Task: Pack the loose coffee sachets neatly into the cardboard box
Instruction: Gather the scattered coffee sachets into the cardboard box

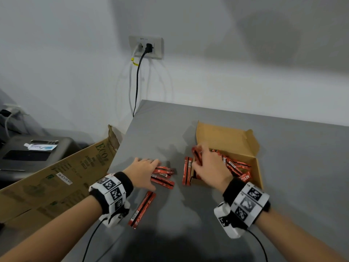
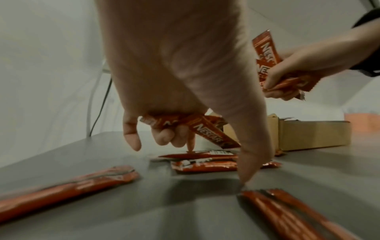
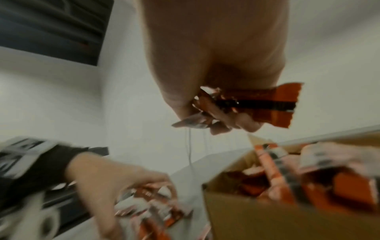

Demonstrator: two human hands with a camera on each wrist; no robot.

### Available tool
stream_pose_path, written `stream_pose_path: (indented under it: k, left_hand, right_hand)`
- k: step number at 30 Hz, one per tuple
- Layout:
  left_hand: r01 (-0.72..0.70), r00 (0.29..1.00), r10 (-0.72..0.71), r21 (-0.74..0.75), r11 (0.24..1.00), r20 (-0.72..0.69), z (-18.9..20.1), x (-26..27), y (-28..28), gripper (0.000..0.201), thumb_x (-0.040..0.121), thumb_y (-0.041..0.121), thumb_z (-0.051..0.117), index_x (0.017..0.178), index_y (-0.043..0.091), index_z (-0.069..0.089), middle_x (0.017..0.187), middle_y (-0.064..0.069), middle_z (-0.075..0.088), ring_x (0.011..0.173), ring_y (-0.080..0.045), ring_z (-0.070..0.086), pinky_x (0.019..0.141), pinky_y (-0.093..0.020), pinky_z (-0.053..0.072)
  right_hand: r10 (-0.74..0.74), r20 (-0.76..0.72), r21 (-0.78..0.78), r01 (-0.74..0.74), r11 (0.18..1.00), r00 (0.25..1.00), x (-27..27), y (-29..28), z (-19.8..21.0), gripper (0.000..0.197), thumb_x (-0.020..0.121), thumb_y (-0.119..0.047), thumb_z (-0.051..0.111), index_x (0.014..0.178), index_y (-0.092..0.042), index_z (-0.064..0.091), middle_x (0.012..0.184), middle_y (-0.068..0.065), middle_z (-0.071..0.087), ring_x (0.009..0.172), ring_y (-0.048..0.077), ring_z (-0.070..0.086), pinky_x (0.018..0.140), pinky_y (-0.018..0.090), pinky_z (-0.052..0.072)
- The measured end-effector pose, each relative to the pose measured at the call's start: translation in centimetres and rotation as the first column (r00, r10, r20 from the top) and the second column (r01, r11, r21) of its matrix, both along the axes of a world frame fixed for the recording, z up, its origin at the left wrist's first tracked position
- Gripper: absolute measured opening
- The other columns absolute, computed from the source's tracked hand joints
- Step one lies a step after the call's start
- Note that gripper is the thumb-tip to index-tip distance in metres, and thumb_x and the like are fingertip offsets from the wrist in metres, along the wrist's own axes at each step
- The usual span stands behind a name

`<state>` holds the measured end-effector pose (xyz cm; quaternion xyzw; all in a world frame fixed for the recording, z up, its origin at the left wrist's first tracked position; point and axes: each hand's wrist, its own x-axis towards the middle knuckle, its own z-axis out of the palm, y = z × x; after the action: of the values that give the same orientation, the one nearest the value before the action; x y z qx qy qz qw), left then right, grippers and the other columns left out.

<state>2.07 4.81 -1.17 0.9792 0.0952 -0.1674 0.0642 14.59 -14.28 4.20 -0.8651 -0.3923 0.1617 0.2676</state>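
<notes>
Wristbands aside, my left hand point(image 1: 143, 172) is closest to the work: its fingers curl round a couple of sachets point(image 2: 205, 129) while a fingertip presses the small pile point(image 1: 163, 176) beneath it on the table point(image 1: 207, 214). One pair point(image 1: 142, 209) lies nearer me than that grip, another strip point(image 1: 187, 171) just beyond it toward the box point(image 1: 226, 137). My right hand point(image 1: 209, 167) clutches a bunch point(image 3: 257, 105) at the box's near-left corner, above sachets already lying crisscrossed inside. I judge the risk is twofold: slick sticks could slide from my overfull left fingers as I lift, scattering across the table, and dropping the right bunch onto that jumble would leave the packing untidy, perhaps spilling over the low wall.
</notes>
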Motion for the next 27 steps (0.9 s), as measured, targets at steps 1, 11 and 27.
stream_pose_path:
  k: [1, 11, 27]
  left_hand:
    - [0.015, 1.000, -0.015, 0.028, 0.999, -0.006, -0.2, 0.4, -0.3, 0.080, 0.072, 0.048, 0.065, 0.137, 0.017, 0.030, 0.134, -0.001, 0.046, 0.123, -0.020, 0.044, 0.105, -0.039, 0.027]
    - [-0.021, 1.000, 0.021, -0.061, 0.998, -0.001, -0.2, 2.9, -2.1, 0.028, 0.091, 0.023, 0.047, 0.109, 0.004, 0.058, 0.117, -0.012, 0.054, 0.106, -0.027, 0.054, 0.093, -0.036, 0.044]
    - [-0.264, 0.915, 0.385, -0.546, 0.795, 0.119, 5.5, 12.3, -10.4, 0.036, 0.092, 0.019, 0.052, 0.118, -0.003, 0.042, 0.115, -0.020, 0.056, 0.099, -0.033, 0.060, 0.071, -0.030, 0.046]
  right_hand:
    - [-0.063, -0.003, -0.008, 0.063, 0.998, 0.998, 1.0, -0.1, 0.0, 0.025, 0.089, -0.017, 0.055, 0.108, -0.014, 0.040, 0.074, -0.005, 0.055, 0.057, 0.008, 0.054, 0.047, 0.016, 0.038]
    - [-0.246, -0.038, -0.189, 0.235, 0.953, 0.969, 2.9, -0.4, -1.1, 0.040, 0.085, -0.029, 0.061, 0.110, -0.007, 0.040, 0.106, 0.016, 0.053, 0.096, 0.034, 0.057, 0.078, 0.036, 0.045]
    - [-0.273, 0.016, -0.095, 0.274, 0.957, 0.962, 3.6, -3.1, 0.0, 0.026, 0.093, -0.016, 0.050, 0.117, -0.006, 0.046, 0.102, 0.015, 0.062, 0.090, 0.029, 0.063, 0.080, 0.041, 0.054]
